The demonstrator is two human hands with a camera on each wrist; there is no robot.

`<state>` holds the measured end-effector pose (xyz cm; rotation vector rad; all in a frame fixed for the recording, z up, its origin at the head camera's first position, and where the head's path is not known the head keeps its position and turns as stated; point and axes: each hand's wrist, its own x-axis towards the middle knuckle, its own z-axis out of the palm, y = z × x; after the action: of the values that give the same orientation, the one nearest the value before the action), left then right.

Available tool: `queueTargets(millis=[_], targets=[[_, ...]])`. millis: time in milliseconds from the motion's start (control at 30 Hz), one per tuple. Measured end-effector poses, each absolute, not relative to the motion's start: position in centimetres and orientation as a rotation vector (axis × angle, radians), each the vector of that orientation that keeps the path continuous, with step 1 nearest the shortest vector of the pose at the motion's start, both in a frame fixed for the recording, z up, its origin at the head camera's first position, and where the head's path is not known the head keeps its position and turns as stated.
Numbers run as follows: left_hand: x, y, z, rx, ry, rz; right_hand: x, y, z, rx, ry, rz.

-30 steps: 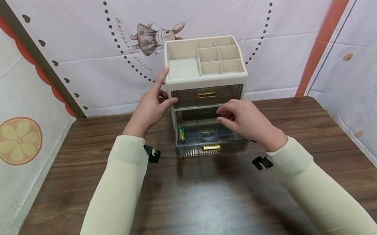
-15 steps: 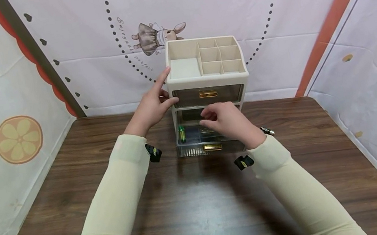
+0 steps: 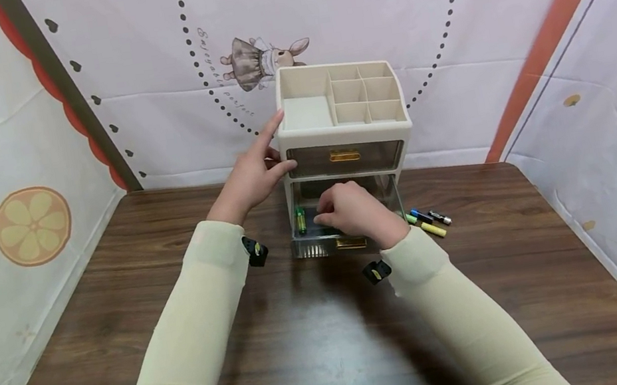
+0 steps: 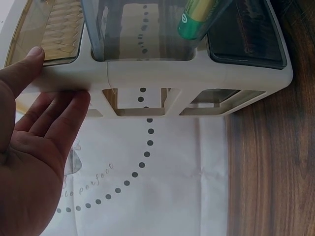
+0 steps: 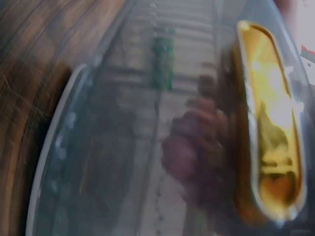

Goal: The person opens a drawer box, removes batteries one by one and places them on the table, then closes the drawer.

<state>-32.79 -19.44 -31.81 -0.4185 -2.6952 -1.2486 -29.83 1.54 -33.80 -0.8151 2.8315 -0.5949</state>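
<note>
A cream desk organizer [image 3: 294,188] with smoky drawers stands at the back of the table. Its lower clear drawer [image 3: 317,249] is pulled out, and a green and gold battery [image 3: 301,220] lies at its left end, also visible through the drawer wall in the left wrist view. My left hand [image 3: 249,182] holds the organizer's upper left edge, thumb on the front, fingers along the side. Inside the open drawer, my right hand [image 3: 350,209] hangs with bent fingers, right of the battery. Whether those fingertips pinch anything is hidden; the right wrist view shows them blurred through the drawer front.
Several small cylinders lie on the table right of the drawer, among them a yellow one [image 3: 433,229], a blue one [image 3: 421,215] and a dark silver one [image 3: 440,217]. The organizer's top has open compartments [image 3: 349,90]. Patterned cloth [image 3: 145,77] hangs behind.
My right hand has moved left and down, from the drawer's right side into its middle. The cylinders on the right have come into view. My left hand keeps its hold.
</note>
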Motion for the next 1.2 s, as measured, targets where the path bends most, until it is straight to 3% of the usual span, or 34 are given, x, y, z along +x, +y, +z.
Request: queueTargets(millis=[700, 1200], targets=[[-32.8, -19.5, -31.9, -0.423, -2.702, -1.243, -31.0, -2.5, -34.1, -0.701, 2.879, -0.480], [-33.0, -19.5, -31.8, -0.411, -2.716, -1.248, -30.8, -2.7, -33.0, -0.726, 2.807, -0.387]])
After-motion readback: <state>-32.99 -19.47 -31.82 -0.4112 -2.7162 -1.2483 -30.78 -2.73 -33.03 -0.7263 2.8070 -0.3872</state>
